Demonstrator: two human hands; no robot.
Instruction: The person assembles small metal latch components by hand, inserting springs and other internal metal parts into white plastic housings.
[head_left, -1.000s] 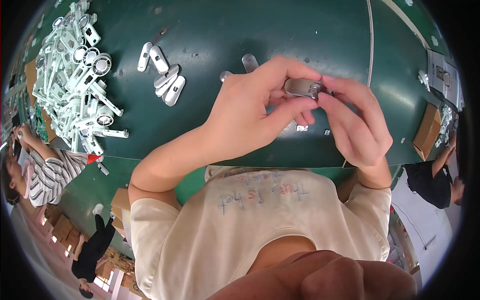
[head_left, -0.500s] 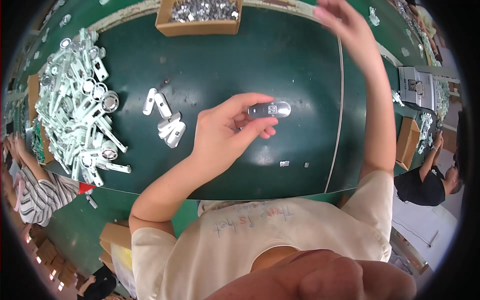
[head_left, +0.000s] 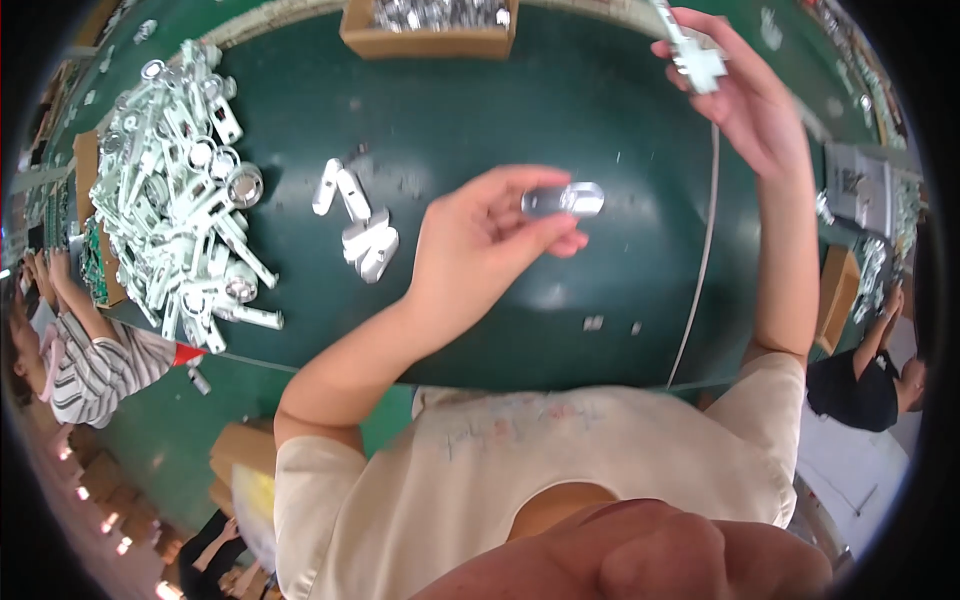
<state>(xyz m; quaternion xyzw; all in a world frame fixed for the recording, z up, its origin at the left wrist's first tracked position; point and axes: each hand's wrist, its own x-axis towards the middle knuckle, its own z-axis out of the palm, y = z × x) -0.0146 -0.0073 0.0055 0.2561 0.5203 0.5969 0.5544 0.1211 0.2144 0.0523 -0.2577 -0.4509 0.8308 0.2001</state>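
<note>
Over the middle of the green table (head_left: 480,110), my left hand (head_left: 490,225) pinches a silver oblong casing (head_left: 580,199) with rounded ends. Its shiny face is turned up. At the upper right, my right hand (head_left: 745,95) grips a pale mint-white plastic part (head_left: 697,62) with a long shaft and a wider squarish end. That part is blurred by motion. Left of my left hand lies a small group of silver casings (head_left: 375,250), several of them touching. Two tiny metallic pieces (head_left: 593,323) rest on the table nearer my body.
A big heap of pale plastic parts with round rings (head_left: 185,190) covers the table's left side. At the far edge stands a cardboard box (head_left: 430,42) of small metal pieces. A grey machine (head_left: 860,190) and another cardboard box (head_left: 837,300) are at right. Other people work on both sides.
My right hand, empty before, now holds a pale plastic part and has come a little nearer. The left hand still holds the casing, which is tilted slightly. The whole view has shifted.
</note>
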